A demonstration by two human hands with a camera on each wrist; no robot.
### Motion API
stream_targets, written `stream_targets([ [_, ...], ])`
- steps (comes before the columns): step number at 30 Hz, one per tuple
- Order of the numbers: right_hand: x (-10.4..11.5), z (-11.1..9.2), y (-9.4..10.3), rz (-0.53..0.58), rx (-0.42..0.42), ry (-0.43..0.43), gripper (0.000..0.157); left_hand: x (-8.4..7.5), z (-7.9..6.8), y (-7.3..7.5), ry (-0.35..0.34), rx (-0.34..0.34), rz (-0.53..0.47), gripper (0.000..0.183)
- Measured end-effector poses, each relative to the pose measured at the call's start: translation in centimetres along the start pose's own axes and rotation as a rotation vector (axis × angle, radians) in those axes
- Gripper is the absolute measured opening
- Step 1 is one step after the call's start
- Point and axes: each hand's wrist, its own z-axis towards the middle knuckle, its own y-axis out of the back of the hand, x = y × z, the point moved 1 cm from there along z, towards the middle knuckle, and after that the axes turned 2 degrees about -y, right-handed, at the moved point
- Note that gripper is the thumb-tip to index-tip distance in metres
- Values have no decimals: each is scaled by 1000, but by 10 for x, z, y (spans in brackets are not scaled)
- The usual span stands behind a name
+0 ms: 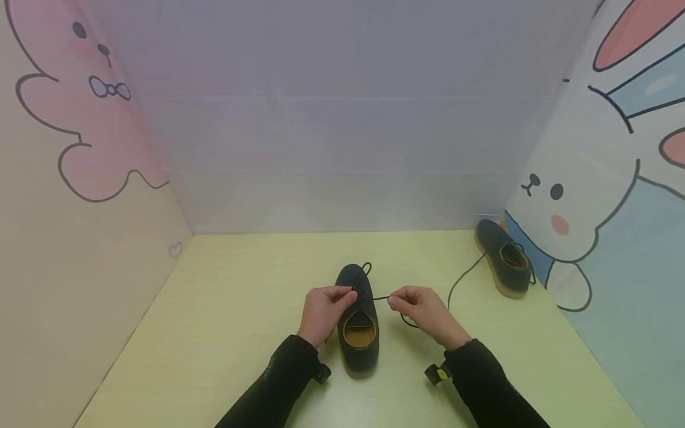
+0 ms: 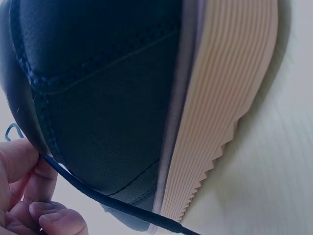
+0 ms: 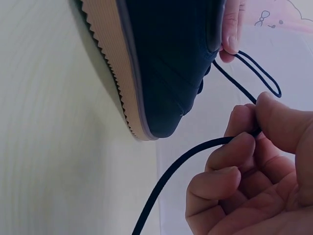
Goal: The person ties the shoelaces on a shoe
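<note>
Pinching lace at two places, you have your left grip point(image 1: 325, 309) over the throat of the shoe point(image 1: 366, 304) and your right grip point(image 1: 425, 310) off to the right, apart from the upper. The shoe stands upright on the tabletop point(image 1: 257, 297) in front of you, its long axis running away from you, toe far and heel near. The relation that counts is the short strand point(image 3: 235, 82) crossing from the throat to your right grip: it is nearly straight and roughly square to that long axis, so, as I judge it, a pull with the right would draw sideways rather than along the shoe. Your left grip is the nearer one, thumb and finger pressed together on the lace, with a loop point(image 3: 279, 92) standing out past them; another length of lace point(image 2: 112, 203) slants down the shoe's left side. Past your right grip, the tail point(image 3: 176, 166) droops in a curve. As for containers, the only hollow things are the shoe, whose mouth faces up and shows a tan insole point(image 1: 360, 336), and a second shoe point(image 1: 495, 246) in the far right corner, its lace trailing towards your right grip; whether that lace meets the tail, you can't tell.
</note>
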Motion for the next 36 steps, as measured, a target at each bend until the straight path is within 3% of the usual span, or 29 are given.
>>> stream_targets([
  [16, 12, -3, 5, 41, 39, -50, 29, -3, -1, 2, -20, -14, 7, 20],
  [36, 34, -6, 15, 16, 75, 19, 27, -6, -3, 3, -75, -20, 58, 21],
])
